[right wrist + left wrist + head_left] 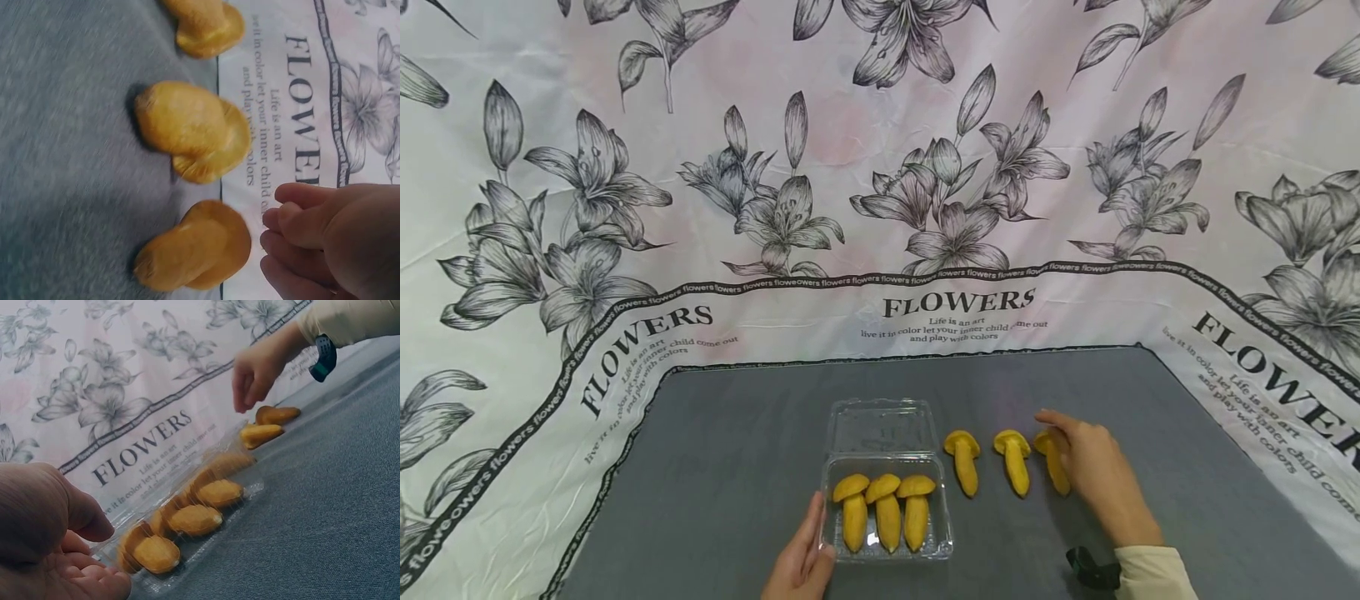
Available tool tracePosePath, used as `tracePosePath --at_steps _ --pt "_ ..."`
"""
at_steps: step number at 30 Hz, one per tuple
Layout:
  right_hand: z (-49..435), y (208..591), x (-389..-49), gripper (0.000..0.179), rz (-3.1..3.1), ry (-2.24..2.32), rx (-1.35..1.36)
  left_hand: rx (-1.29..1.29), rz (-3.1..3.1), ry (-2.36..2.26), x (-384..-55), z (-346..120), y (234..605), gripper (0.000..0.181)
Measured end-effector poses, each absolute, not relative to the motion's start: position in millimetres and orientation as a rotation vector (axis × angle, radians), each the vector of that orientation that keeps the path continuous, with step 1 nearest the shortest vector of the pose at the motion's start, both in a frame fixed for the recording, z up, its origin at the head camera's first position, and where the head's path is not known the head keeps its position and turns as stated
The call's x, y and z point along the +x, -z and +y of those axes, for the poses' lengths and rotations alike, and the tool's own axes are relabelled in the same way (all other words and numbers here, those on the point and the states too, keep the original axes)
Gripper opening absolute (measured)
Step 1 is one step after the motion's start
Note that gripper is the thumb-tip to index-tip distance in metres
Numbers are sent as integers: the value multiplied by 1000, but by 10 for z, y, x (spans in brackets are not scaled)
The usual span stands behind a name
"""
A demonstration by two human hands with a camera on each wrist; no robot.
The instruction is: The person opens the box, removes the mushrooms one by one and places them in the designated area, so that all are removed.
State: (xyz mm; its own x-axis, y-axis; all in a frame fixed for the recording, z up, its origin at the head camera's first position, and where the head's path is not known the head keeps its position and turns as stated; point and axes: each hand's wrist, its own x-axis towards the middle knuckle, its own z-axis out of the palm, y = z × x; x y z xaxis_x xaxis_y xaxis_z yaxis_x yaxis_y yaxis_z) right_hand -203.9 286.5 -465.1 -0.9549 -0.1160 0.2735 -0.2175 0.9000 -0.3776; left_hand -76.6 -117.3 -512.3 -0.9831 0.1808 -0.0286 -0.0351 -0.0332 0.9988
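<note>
A hinged clear plastic box (946,533) lies with its lid (882,429) folded back. Inside, three yellow mushrooms (888,521) stand side by side, caps toward the lid. My left hand (801,554) holds the box by its left side, thumb at the near corner and fingers along the wall. To the right of the box, three more yellow mushrooms lie in a row: a left one (964,465), a middle one (1015,465) and a right one (194,247). My right hand (1093,462) hovers by the right one's cap, fingers loosely bent and holding nothing.
A grey cloth (722,467) covers the table. Behind it and at both sides hangs a white floral sheet (820,325) printed with lettering. A dark band (1092,569) sits on the right wrist at the pale sleeve (1153,573).
</note>
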Motion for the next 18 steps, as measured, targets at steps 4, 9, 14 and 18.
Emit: tracePosePath --at_steps 4,9,14,18 --pt "2752 4566 -2008 34 -2843 -636 267 157 2043 -2156 -778 -1176 5117 77" --pt "2561 4437 -1983 36 -2759 -676 386 135 2033 -2151 -782 -1173 5119 79" --pt "2361 4287 -1958 37 -2684 -745 534 158 2039 -2161 -769 -1179 5142 79" --pt "2231 4193 -1934 38 -2625 -758 655 157 2033 -2162 -778 -1175 5151 79"
